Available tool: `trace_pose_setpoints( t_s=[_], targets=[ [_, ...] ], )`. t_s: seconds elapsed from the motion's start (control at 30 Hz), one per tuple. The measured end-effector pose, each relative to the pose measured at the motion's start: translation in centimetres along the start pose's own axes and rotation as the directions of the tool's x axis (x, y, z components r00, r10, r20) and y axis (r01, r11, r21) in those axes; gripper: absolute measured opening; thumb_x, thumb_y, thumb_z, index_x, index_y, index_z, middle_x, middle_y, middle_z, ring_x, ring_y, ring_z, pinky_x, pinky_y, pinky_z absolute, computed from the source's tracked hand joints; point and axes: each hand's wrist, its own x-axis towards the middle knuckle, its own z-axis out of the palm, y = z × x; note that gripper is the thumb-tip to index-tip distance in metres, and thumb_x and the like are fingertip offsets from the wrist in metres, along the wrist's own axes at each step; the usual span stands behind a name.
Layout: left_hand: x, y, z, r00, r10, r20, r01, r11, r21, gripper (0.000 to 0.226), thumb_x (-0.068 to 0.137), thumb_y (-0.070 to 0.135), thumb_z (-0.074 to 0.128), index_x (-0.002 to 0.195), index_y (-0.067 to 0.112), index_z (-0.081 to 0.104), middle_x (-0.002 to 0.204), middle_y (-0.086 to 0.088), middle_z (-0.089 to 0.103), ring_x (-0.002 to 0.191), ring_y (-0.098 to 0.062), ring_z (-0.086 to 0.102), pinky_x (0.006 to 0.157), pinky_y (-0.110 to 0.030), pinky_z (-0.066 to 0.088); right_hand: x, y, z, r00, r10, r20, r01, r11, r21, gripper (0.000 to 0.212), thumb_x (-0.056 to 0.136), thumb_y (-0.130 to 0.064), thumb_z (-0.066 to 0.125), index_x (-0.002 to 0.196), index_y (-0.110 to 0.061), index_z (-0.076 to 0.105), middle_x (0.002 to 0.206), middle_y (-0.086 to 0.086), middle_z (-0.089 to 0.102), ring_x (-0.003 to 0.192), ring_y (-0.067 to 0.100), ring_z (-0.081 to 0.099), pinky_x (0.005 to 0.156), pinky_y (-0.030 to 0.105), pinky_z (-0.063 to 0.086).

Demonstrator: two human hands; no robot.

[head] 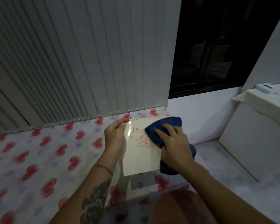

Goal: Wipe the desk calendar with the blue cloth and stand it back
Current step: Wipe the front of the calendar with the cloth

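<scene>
The desk calendar (pixel 139 157) is a white glossy page with orange lettering and a spiral edge at the far end, held tilted above the heart-patterned table. My left hand (pixel 116 136) grips its left edge, thumb near the top corner. My right hand (pixel 174 146) presses the blue cloth (pixel 162 126) onto the calendar's right half, covering part of the lettering. The cloth bunches under my palm and hangs past the calendar's right edge.
The table wears a white cover with red hearts (pixel 39 156). Vertical blinds (pixel 87 62) hang just behind it. A dark window (pixel 217 46) is at the back right. A white box-like unit (pixel 255 136) stands to the right, with small white items on top.
</scene>
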Motion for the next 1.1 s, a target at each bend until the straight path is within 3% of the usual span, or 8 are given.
trace_pose_setpoints(
  t_s=[0.1, 0.23, 0.37, 0.47, 0.63, 0.77, 0.93, 1.1],
  targets=[
    [-1.4, 0.7, -1.3, 0.997, 0.042, -0.065, -0.043, 0.999, -0.001, 0.029, 0.098, 0.014, 0.056, 0.087, 0.028, 0.079, 0.093, 0.003, 0.078, 0.074, -0.024, 0.075, 0.069, -0.043, 0.063, -2.5, 0.5, -0.3, 0.981, -0.177, 0.084, 0.177, 0.984, 0.005, 0.046, 0.071, -0.010, 0.062, 0.116, -0.020, 0.067, 0.127, 0.007, 0.058, 0.111, 0.035, 0.050, 0.080, 0.049, 0.048],
    [-2.5, 1.3, -2.0, 1.000, 0.012, 0.017, -0.011, 0.996, -0.090, 0.028, 0.099, 0.013, 0.055, 0.091, 0.027, 0.077, 0.080, 0.011, 0.078, 0.063, -0.018, 0.074, 0.055, -0.031, 0.061, -2.4, 0.0, -0.9, 0.996, -0.041, 0.084, 0.042, 0.999, -0.013, 0.040, 0.076, -0.013, 0.063, 0.115, -0.021, 0.067, 0.128, 0.004, 0.057, 0.113, 0.030, 0.048, 0.086, 0.042, 0.043],
    [-1.8, 2.1, -3.1, 0.981, 0.035, 0.192, -0.009, 0.991, -0.133, 0.037, 0.097, 0.006, 0.056, 0.095, 0.038, 0.077, 0.097, -0.005, 0.079, 0.073, -0.027, 0.070, 0.068, -0.040, 0.059, -1.4, -3.2, -1.1, 0.998, 0.051, -0.024, -0.051, 0.999, -0.001, 0.051, 0.071, -0.010, 0.066, 0.121, -0.017, 0.063, 0.130, 0.010, 0.056, 0.110, 0.034, 0.051, 0.079, 0.045, 0.046],
    [-1.2, 2.8, -4.2, 0.931, 0.095, 0.352, -0.036, 0.985, -0.171, 0.054, 0.091, -0.011, 0.057, 0.110, 0.038, 0.069, 0.120, -0.012, 0.069, 0.078, -0.025, 0.073, 0.065, -0.036, 0.062, -0.7, -4.7, -0.9, 0.998, 0.045, -0.045, -0.044, 0.999, 0.022, 0.054, 0.076, -0.010, 0.061, 0.130, -0.016, 0.056, 0.138, 0.012, 0.049, 0.118, 0.034, 0.044, 0.089, 0.046, 0.044],
    [-0.8, 3.2, -5.9, 0.870, 0.202, 0.450, -0.230, 0.973, 0.008, 0.049, 0.100, 0.007, 0.049, 0.115, 0.052, 0.062, 0.120, 0.001, 0.068, 0.078, -0.019, 0.072, 0.060, -0.028, 0.059, 1.0, -7.2, -0.8, 0.981, 0.179, -0.076, -0.170, 0.979, 0.112, 0.055, 0.084, -0.009, 0.053, 0.139, -0.014, 0.045, 0.143, 0.012, 0.042, 0.127, 0.029, 0.036, 0.104, 0.042, 0.035],
    [-0.1, 3.1, -6.6, 0.866, 0.344, 0.363, -0.394, 0.916, 0.073, 0.039, 0.105, 0.015, 0.040, 0.115, 0.044, 0.064, 0.132, 0.011, 0.062, 0.118, -0.010, 0.059, 0.087, -0.010, 0.049, 2.2, -10.2, -1.3, 0.986, 0.144, -0.081, -0.138, 0.987, 0.080, 0.055, 0.085, -0.021, 0.054, 0.140, -0.019, 0.044, 0.146, 0.010, 0.042, 0.127, 0.029, 0.037, 0.107, 0.042, 0.031],
    [1.8, 4.4, -8.5, 0.905, 0.287, 0.315, -0.234, 0.952, -0.196, 0.041, 0.104, 0.014, 0.043, 0.110, 0.040, 0.073, 0.135, 0.008, 0.062, 0.128, -0.020, 0.056, 0.111, -0.050, 0.041, 1.6, -11.8, -2.0, 0.997, -0.062, -0.052, 0.062, 0.998, -0.010, 0.057, 0.074, -0.030, 0.058, 0.131, -0.035, 0.053, 0.146, -0.002, 0.042, 0.125, 0.027, 0.035, 0.102, 0.046, 0.035],
    [1.8, 4.8, -9.6, 0.889, 0.253, 0.382, -0.160, 0.953, -0.259, 0.046, 0.104, 0.013, 0.044, 0.108, 0.047, 0.073, 0.137, 0.007, 0.062, 0.128, -0.026, 0.056, 0.109, -0.057, 0.041, 3.7, -13.8, -1.7, 0.974, 0.202, -0.102, -0.198, 0.979, 0.047, 0.055, 0.086, -0.018, 0.051, 0.136, -0.038, 0.044, 0.156, 0.000, 0.026, 0.143, 0.032, 0.011, 0.111, 0.057, 0.021]
  ],
)
